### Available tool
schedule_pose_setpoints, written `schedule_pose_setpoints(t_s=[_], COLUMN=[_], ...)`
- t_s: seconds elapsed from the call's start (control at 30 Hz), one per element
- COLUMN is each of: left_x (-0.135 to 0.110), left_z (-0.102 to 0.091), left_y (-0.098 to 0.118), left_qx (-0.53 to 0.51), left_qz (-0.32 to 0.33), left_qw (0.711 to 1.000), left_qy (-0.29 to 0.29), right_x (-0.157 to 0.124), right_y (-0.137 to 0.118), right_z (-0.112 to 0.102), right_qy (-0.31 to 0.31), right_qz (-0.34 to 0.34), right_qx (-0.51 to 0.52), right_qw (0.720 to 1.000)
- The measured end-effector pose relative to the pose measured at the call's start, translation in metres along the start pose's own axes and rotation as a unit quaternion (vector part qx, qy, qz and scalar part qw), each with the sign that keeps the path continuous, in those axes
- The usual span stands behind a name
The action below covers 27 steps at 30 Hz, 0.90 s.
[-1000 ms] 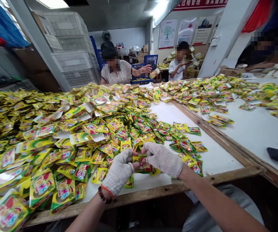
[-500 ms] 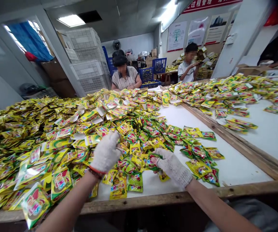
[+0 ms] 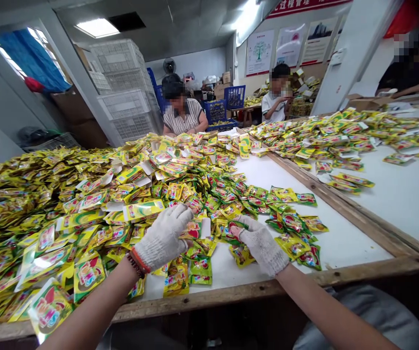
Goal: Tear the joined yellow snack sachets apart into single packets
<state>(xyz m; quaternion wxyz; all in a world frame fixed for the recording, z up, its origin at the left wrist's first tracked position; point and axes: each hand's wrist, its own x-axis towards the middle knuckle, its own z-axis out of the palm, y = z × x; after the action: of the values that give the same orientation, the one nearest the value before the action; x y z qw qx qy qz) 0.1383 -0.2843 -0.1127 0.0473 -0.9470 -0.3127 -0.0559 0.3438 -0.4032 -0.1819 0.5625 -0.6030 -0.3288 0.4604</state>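
My left hand point(image 3: 165, 237), in a white knit glove, is closed around a small printed carton point(image 3: 192, 229). Its pale end flap stands open on the side facing my right hand. My right hand point(image 3: 264, 247), gloved with bare fingertips, pinches a small green foil sachet point(image 3: 230, 230) a short way right of that carton. Below and between the hands, more sachets lie on the white tabletop, among them a yellow sachet point(image 3: 176, 279) and a green sachet point(image 3: 200, 270). Another loose cluster of sachets point(image 3: 295, 226) lies to the right of my right hand.
A large heap of yellow packets point(image 3: 42, 180) covers the left side. Wooden strips point(image 3: 326, 199) divide and edge the table. Across it sits a person in a striped shirt point(image 3: 185, 119); another person point(image 3: 277, 99) is further back. White crates point(image 3: 122, 92) are stacked behind the heap.
My left hand has shifted right, and a carton with an open flap now shows in it. My right hand keeps hold of the sachet, raised slightly. The view has turned a little.
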Motion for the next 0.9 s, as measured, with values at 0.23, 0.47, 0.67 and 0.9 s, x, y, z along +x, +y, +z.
schedule_pose_setpoints(t_s=[0.23, 0.47, 0.67, 0.9], left_x=[0.006, -0.010, -0.032, -0.044], left_z=[0.017, 0.028, 0.044, 0.051], left_y=[0.000, 0.035, 0.043, 0.051], left_qx=[0.016, 0.049, -0.037, -0.072], left_qz=[-0.010, -0.143, -0.136, -0.149], left_qw=[0.999, 0.988, 0.989, 0.986], left_qy=[-0.036, -0.018, 0.031, -0.006], right_x=[0.003, 0.002, 0.000, -0.005], right_y=[0.002, -0.005, -0.002, -0.009], right_z=[-0.007, -0.002, 0.001, -0.009], right_qy=[0.034, 0.075, 0.024, -0.026], right_qz=[-0.065, -0.058, -0.057, -0.105], right_qx=[-0.054, -0.017, -0.076, -0.311], right_qw=[0.996, 0.995, 0.995, 0.944])
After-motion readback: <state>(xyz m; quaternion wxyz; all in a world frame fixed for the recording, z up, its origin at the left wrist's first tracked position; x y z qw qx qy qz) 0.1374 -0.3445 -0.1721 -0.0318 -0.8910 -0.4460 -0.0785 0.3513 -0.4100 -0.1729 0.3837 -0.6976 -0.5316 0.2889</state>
